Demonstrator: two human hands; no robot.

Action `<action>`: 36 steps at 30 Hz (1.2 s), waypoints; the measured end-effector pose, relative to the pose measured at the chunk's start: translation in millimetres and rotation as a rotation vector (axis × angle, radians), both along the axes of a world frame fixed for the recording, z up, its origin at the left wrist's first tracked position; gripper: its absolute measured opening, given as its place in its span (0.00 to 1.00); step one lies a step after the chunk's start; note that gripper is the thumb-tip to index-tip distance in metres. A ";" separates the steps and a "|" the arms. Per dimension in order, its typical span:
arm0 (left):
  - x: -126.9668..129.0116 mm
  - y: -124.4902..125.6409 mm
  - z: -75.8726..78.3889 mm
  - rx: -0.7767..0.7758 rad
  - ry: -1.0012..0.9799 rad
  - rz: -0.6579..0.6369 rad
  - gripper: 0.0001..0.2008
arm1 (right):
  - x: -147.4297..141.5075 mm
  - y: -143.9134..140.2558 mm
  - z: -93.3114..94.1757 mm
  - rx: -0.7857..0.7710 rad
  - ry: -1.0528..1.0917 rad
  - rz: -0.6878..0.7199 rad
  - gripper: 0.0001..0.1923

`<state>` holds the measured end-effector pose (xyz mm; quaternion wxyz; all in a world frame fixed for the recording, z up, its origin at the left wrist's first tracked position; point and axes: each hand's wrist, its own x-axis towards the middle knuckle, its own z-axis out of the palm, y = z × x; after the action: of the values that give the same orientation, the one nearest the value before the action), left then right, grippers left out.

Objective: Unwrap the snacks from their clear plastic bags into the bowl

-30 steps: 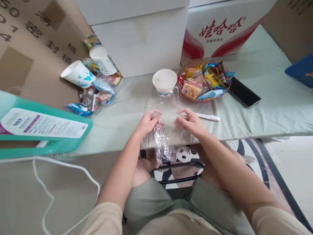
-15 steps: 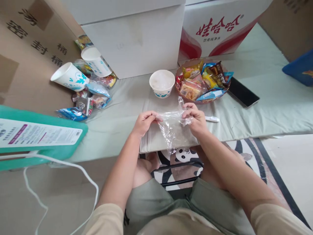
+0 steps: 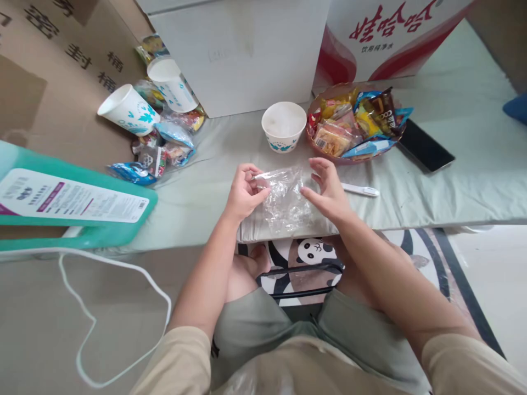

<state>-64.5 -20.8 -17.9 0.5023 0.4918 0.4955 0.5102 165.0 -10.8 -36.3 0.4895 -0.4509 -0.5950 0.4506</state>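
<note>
The left hand (image 3: 244,190) pinches the crumpled clear plastic wrap (image 3: 284,195) at the table edge (image 3: 288,230) — the right hand (image 3: 325,189), fingers spread open, just touches it. Behind, a red-and-white carton (image 3: 395,38) reads 娃哈哈.

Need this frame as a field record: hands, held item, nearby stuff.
left hand: pinching the top left edge of the crumpled clear plastic bag
right hand: fingers spread, touching the bag's right side
bag position: over the near edge of the pale green mat
behind bag: white paper bowl with blue print
right of bowl: round brown dish of wrapped snacks
beside right hand: white pen-shaped stick
far right: black phone
left: two tipped white paper cups
</note>
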 end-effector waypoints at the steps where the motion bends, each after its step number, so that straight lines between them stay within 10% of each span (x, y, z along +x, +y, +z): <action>1: -0.4 -3.5 3.1 -0.020 -0.057 -0.018 0.29 | -3.3 0.6 -1.1 -0.045 0.012 0.016 0.39; 3: -1.4 -8.9 9.4 -0.075 -0.177 -0.067 0.33 | -10.1 1.4 0.2 -0.148 0.049 0.073 0.43; 9: 0.5 -9.2 12.7 -0.370 -0.296 -0.373 0.28 | -19.8 0.7 18.4 -0.314 0.157 0.058 0.15; 12: 5.9 -4.6 6.2 -0.454 -0.225 -0.326 0.18 | -14.9 -1.1 19.8 -0.330 0.162 0.073 0.17; 21: 8.0 3.3 3.1 -0.469 0.005 -0.343 0.20 | 5.3 -2.7 15.7 -0.211 -0.180 0.137 0.14; 31: 0.8 15.2 1.7 -0.327 -0.160 -0.274 0.14 | 27.0 0.9 17.2 -0.193 0.051 0.343 0.18; 36: 6.8 13.2 -6.6 -0.206 -0.006 -0.227 0.12 | 18.3 -5.5 19.4 -0.318 -0.071 0.135 0.21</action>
<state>-57.7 -7.6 -24.5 0.6059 0.4891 0.4850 0.3980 183.3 -16.3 -16.9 0.3596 -0.4973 -0.5621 0.5545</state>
